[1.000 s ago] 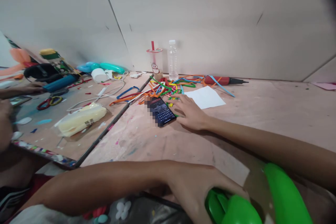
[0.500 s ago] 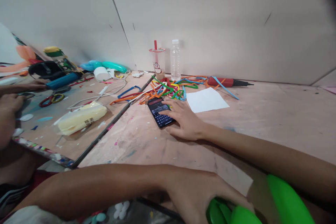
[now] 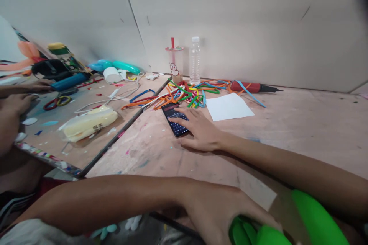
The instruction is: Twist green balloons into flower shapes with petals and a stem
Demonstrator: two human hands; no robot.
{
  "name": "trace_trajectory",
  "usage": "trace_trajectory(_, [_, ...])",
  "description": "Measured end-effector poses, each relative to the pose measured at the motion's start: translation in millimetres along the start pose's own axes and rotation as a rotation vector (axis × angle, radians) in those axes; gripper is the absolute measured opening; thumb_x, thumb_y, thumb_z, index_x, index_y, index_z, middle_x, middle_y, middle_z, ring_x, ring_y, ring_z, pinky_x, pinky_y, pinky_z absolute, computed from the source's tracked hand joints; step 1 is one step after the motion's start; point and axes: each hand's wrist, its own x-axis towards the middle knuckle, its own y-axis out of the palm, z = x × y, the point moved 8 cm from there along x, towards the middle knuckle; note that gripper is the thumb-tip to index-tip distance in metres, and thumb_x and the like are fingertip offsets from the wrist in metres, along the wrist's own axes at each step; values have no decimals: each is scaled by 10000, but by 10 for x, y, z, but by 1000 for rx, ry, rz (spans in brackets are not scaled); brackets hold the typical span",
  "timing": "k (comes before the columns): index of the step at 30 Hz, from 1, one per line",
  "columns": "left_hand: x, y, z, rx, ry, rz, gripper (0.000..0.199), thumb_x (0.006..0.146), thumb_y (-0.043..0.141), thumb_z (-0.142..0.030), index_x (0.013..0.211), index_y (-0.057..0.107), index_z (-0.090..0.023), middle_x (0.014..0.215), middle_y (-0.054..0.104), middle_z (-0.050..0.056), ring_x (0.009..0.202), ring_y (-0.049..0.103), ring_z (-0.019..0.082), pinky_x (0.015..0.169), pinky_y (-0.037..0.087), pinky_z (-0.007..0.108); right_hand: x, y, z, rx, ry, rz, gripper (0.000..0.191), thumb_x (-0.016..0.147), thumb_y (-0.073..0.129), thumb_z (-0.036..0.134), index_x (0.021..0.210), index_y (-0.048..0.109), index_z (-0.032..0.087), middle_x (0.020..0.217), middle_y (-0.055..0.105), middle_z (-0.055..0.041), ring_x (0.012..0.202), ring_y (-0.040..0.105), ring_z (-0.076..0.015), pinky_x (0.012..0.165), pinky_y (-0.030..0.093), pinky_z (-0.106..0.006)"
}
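Observation:
My right hand (image 3: 201, 128) rests over a dark smartphone (image 3: 178, 126) lying on the table, its screen lit with a keyboard. The fingers are stretched apart, with the fingertips at the screen and the heel of the hand on the wood. Low in front of me, my left hand (image 3: 212, 208) is closed around an inflated green balloon (image 3: 271, 235), with its fingertips hidden. Another long green section (image 3: 316, 214) rises at the lower right; whether the two sections join is out of view.
Behind the phone lie loose uninflated balloons (image 3: 186, 93), a white paper sheet (image 3: 230, 107), a red hand pump (image 3: 247, 87), a drink cup (image 3: 174, 65) and a clear bottle (image 3: 194, 61). On the left table are a tissue pack (image 3: 89, 123), scissors (image 3: 57, 102) and another person's hands (image 3: 14, 107).
The camera view has shifted slightly. My right index finger has moved a little over the phone screen. My left hand keeps its hold on the green balloon.

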Motion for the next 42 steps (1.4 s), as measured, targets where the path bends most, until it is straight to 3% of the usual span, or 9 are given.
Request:
trace_trajectory(6, [-2,-6,-7,-9,14,-5,684,678,692,-360,1290,535,-98,1177,583,81,1121,608,291,984,480,335,11,34,-16,32,19,20,654,907,581,591,1455,507,242,1633,303,-148,1499,249,-356,1170,226,-611])
trace_trajectory(12, [-10,0,24,-36,-27,32,699,624,747,-324,1262,526,-141,1165,584,65,1090,599,285,959,493,340,-39,-181,-59,47,60,-219,512,835,662,380,1310,589,202,1515,465,-137,1408,391,-314,1170,260,-534])
trace_trajectory(16, [-22,5,22,-43,-43,34,718,606,750,-301,1270,530,-141,1184,579,61,1100,593,287,968,485,332,-70,-232,-66,95,43,-291,441,775,633,236,1213,591,204,1319,620,-117,1312,483,-298,1130,304,-498])
trace_trajectory(22, [-13,-1,33,-40,-65,29,752,607,752,-340,1288,533,-107,1169,591,69,1109,602,298,993,472,338,-79,-227,-71,105,45,-291,357,756,628,200,1110,579,198,1148,671,-82,1160,562,-284,1081,330,-456])
trace_trajectory(33, [11,-4,29,-62,-54,29,678,603,768,-345,1204,540,-130,1100,584,62,1041,610,275,910,508,324,-73,-206,-85,127,56,-277,337,760,621,207,1094,575,214,1121,673,-76,1135,556,-292,1072,311,-468])
trace_trajectory(42, [-7,-5,24,-70,-62,18,683,619,765,-344,1236,542,-151,1164,589,60,1093,609,281,946,501,332,-96,-226,1,168,-23,-244,347,718,597,165,1061,586,216,1121,640,-69,1141,541,-278,1021,339,-420])
